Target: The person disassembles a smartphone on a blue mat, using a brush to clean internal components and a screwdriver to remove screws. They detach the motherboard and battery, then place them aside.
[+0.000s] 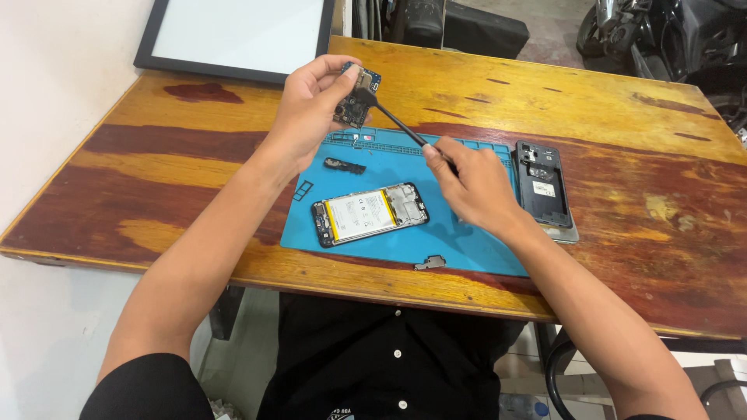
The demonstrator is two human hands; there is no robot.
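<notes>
**Circuit board held above blue mat, tool tip applied**

A small phone circuit board point(357, 95) is held raised above the far edge of the blue work mat point(467, 241), at about 11 o'clock from the mat's centre. The board is pinched in the left hand point(311, 109); thumb and fingers are closed narrowly round its edges, with the component side turned toward the right hand.

A slim black tool point(397, 122) is gripped in the right hand point(471, 187), fingers closed round its lower end like a pen. The tool runs up toward 10 o'clock, and its tip is seen at the board's lower right corner. Contact appears to be made, though the exact touch point is too small to confirm.

An opened phone point(369, 214) lies flat on the mat at about 7 o'clock from the right hand, battery exposed, long axis roughly left to right. A small dark part point(345, 165) is noted on the mat just beyond the phone, at 12 o'clock from its left end. A small grey metal piece point(429, 264) lies at the mat's near edge, at 5 o'clock from the phone.

A dark phone back cover point(542, 184) rests at 3 o'clock from the right hand, just off the mat, on the wooden table point(156, 171). A black-framed white panel point(233, 35) lies at the table's far left corner.
</notes>
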